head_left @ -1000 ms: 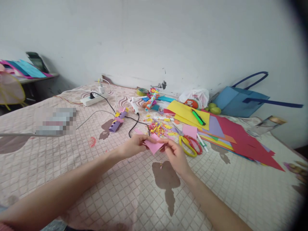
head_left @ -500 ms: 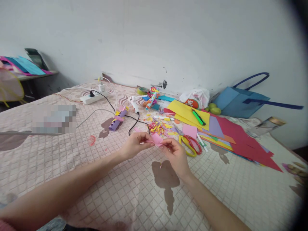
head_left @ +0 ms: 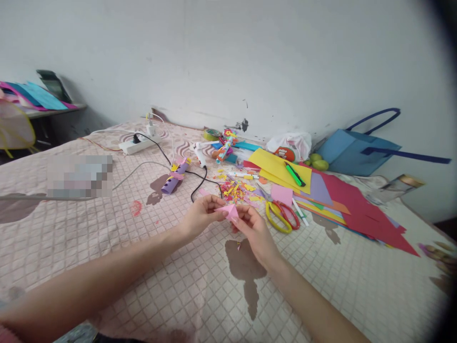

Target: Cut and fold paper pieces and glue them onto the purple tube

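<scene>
A small piece of pink paper point(head_left: 231, 211), folded to a pointed shape, is held between both hands above the bed-like quilted surface point(head_left: 171, 281). My left hand point(head_left: 203, 215) pinches its left side with thumb and fingers. On the right side, my right hand point(head_left: 255, 232) grips it, the thumb lying against its lower edge. Just beyond the fingers lie many paper scraps point(head_left: 235, 190). Scissors point(head_left: 280, 214) with yellow and red handles rest to the right of my right hand, near a flat pink paper square point(head_left: 282, 194).
A white glue gun point(head_left: 200, 155) with a black cord stands behind a purple paper roll point(head_left: 174, 178). A green cutter point(head_left: 294, 174) lies on yellow paper point(head_left: 266, 164), beside red sheets point(head_left: 360, 209). Farther back are a power strip point(head_left: 139, 144) and a blue bag point(head_left: 360, 150).
The pink paper has gone from a flatter, squarish look to a pointed fold. My right thumb has shifted onto it, and both hands stay in nearly the same place.
</scene>
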The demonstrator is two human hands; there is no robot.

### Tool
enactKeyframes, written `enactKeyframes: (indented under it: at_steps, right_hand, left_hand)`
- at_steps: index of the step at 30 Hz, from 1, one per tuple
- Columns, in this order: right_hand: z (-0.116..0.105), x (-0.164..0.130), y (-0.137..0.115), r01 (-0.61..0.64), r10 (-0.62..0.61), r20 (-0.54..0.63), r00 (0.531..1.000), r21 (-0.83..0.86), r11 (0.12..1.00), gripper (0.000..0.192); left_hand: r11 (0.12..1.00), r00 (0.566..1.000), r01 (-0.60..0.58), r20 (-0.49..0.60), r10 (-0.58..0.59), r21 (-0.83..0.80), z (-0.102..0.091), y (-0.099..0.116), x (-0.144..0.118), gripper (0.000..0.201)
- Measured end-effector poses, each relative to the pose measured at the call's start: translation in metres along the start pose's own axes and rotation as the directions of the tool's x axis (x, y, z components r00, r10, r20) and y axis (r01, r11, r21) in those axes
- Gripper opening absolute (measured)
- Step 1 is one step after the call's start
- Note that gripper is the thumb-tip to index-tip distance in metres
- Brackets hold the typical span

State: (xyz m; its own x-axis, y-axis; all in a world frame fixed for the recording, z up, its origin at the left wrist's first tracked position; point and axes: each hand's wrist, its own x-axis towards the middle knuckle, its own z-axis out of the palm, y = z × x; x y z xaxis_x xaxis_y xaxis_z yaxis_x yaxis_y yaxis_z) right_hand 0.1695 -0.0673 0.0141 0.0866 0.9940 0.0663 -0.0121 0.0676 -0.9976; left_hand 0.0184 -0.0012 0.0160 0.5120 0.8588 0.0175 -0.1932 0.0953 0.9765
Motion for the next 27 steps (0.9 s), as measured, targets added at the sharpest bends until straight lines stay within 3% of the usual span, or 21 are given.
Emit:
enactKeyframes:
  at_steps: [7,12,19,22,27]
  right_hand:
    - [-0.0025,-0.0013,0.0033,0.006,0.000,0.036,0.999,-0.159,0.987,0.025]
    - [-0.0008,-0.0041,0.0034,-0.063,0.081,0.104,0.991,-0.171,0.983,0.025]
    - [-0.0032,-0.0036,0.0039,-0.108,0.140,0.145,0.979,-0.209,0.972,0.028]
    - [-0.0058,-0.0017,0.0047,-0.099,0.116,0.083,0.990,-0.184,0.978,0.031]
    - [-0.0092,0.0010,0.0031,-0.043,0.048,0.030,0.998,-0.129,0.991,0.032]
  left_hand:
    - [0.999,0.999,0.005,0.044,-0.007,0.049,0.0021,-0.0010,-0.0020,0.035]
    - [0.999,0.996,0.036,0.085,-0.037,0.010,0.0033,-0.0017,-0.0038,0.033]
    - [0.995,0.999,-0.045,-0.003,0.045,0.084,0.0006,-0.0016,-0.0007,0.025]
    - [0.994,1.000,0.027,-0.019,-0.025,0.106,-0.0018,0.0006,0.0009,0.028]
    - [0.969,0.977,0.167,0.102,-0.187,0.182,-0.0062,0.0021,0.0010,0.029]
